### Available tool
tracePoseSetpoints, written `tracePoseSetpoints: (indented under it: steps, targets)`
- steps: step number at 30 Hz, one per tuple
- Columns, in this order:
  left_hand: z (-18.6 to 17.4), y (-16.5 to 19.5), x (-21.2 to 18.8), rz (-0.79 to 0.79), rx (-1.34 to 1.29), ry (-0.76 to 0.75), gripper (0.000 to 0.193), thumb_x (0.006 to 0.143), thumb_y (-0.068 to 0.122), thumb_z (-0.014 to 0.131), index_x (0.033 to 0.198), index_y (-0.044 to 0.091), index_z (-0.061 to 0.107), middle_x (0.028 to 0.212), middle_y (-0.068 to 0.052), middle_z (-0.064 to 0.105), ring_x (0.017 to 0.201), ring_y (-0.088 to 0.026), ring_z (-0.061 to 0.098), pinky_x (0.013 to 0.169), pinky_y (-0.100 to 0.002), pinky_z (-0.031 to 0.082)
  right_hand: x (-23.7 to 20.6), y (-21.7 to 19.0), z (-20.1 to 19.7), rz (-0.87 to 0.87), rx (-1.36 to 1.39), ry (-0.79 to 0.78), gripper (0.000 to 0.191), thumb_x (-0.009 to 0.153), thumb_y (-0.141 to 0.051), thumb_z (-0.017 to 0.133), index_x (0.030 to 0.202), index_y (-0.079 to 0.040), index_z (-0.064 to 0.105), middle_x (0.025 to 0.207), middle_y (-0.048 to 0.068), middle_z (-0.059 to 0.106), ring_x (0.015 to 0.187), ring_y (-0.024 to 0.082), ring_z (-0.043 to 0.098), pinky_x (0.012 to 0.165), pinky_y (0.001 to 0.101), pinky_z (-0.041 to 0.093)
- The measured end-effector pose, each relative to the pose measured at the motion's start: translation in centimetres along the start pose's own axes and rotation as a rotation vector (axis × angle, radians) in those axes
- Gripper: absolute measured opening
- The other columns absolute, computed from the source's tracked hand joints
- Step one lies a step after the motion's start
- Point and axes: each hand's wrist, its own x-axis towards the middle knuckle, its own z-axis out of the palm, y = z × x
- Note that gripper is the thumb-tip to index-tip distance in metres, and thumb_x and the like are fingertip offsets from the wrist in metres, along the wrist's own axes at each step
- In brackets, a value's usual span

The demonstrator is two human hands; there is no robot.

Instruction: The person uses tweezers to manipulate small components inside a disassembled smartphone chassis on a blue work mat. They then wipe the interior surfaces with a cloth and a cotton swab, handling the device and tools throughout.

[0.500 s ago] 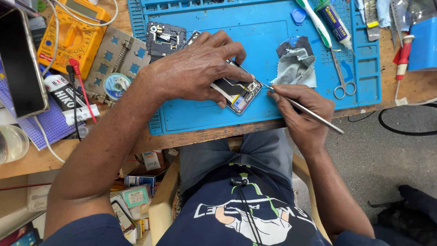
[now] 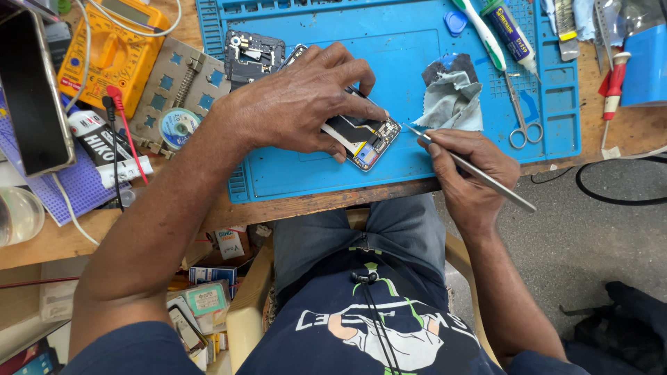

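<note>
An opened phone [image 2: 366,140] with bare internals lies on a blue work mat [image 2: 313,173]. My left hand [image 2: 299,97] presses down on it, fingers spread over its body, so most of the phone is hidden. My right hand [image 2: 469,170] grips thin metal tweezers [image 2: 479,171] like a pen. Their tip points at the phone's right end, a short gap away. A crumpled grey cloth [image 2: 451,94] lies just behind the tweezers' tip.
A removed phone part [image 2: 253,52] lies on the mat's far left. Scissors [image 2: 520,114], a toothbrush [image 2: 483,31], a glue tube [image 2: 508,31] and a red screwdriver [image 2: 613,83] sit at right. A yellow multimeter [image 2: 114,45], solder reel [image 2: 177,125] and dark phone [image 2: 31,90] lie left.
The tweezers' tip has drawn back slightly to the right, away from the phone's edge. My left hand stays pressed on the phone.
</note>
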Motion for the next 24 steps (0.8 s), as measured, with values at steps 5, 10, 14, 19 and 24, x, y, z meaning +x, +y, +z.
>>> tracePoseSetpoints:
  steps: [5,10,14,19,24]
  targets:
    - [1.4,0.0,0.9,0.108,0.025,0.217,0.043,0.087,0.028,0.088,0.126,0.017,0.075,0.118,-0.003,0.065,0.118,-0.025,0.055,0.099,-0.044,0.044,-0.3,0.3,-0.4,-0.023,0.123,-0.031,0.01,0.103,0.008,0.072,0.113,0.005,0.072,0.113,0.018,0.074,0.099,0.021,0.075,0.085,0.027,0.063]
    - [3.7,1.6,2.3,0.105,0.057,0.309,0.025,0.083,0.03,0.082,0.104,0.017,0.078,0.1,0.004,0.071,0.104,-0.019,0.06,0.09,-0.039,0.043,-0.5,0.7,-0.7,-0.076,0.111,-0.064,0.009,0.102,0.008,0.073,0.111,0.005,0.071,0.112,0.019,0.074,0.1,0.022,0.075,0.088,0.0276,0.063]
    - [4.4,2.1,2.6,0.097,0.052,0.317,0.012,0.094,0.029,0.077,0.093,0.017,0.074,0.09,0.005,0.067,0.1,-0.018,0.058,0.091,-0.038,0.042,-0.7,1.1,-1.0,-0.084,0.109,-0.081,0.009,0.102,0.006,0.073,0.111,0.005,0.071,0.109,0.02,0.074,0.099,0.022,0.075,0.087,0.0284,0.063]
    - [4.1,0.8,2.4,0.077,0.307,0.326,0.014,0.106,0.025,0.065,0.099,0.014,0.064,0.09,-0.002,0.058,0.091,-0.02,0.056,0.086,-0.04,0.042,-1.1,1.9,-0.9,-0.033,0.406,0.044,0.009,0.107,-0.001,0.072,0.114,0.003,0.068,0.11,0.018,0.072,0.099,0.021,0.076,0.091,0.0334,0.068]
    - [2.2,-2.0,1.0,0.095,0.285,0.446,0.021,0.116,0.026,0.057,0.104,0.009,0.055,0.093,-0.007,0.055,0.094,-0.027,0.057,0.086,-0.045,0.044,-1.5,2.6,-0.7,-0.075,0.405,0.094,0.015,0.112,-0.005,0.073,0.122,0.004,0.066,0.119,0.02,0.069,0.106,0.025,0.075,0.095,0.0345,0.066]
